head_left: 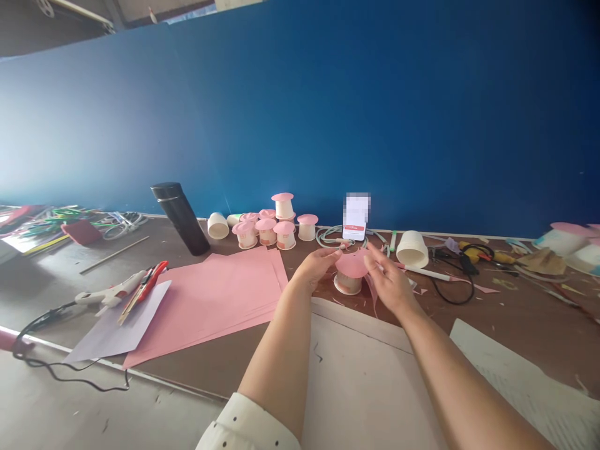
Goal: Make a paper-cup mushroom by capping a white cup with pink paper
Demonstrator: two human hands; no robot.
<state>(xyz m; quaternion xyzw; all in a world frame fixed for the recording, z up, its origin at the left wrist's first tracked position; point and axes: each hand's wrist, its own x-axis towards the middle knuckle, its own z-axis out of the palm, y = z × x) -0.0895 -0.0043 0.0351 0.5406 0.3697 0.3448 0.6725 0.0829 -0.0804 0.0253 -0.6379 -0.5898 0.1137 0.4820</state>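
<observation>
We have our left hand (321,265) and right hand (389,280) at opposite sides of a pink paper top (352,264), thumb and fingers of each pinched on its edge. Directly below, between our hands, the white cup (347,286) stands mouth down with that top over it. A thin pink strip (374,295) hangs just beside the right hand, and on the near side of both hands, under our forearms, we have a large pale sheet (360,375).

Just beyond our hands a phone (355,215) leans upright, its screen partly blurred, with a pale green cable (328,237) coiled around its foot. To the right of the right hand lie a white pen-like stick (426,273) and, a little beyond it, a plain white cup (412,250).

Left of the left hand we see flat pink sheets (220,290); past their far edge sits a cluster of pink-topped cups (266,234), one raised above the others. Farther left are a black flask (180,215), a red-handled cutter (145,287) and a glue gun (110,292). Beyond everything, facing our hands, rises a blue partition (328,112).
</observation>
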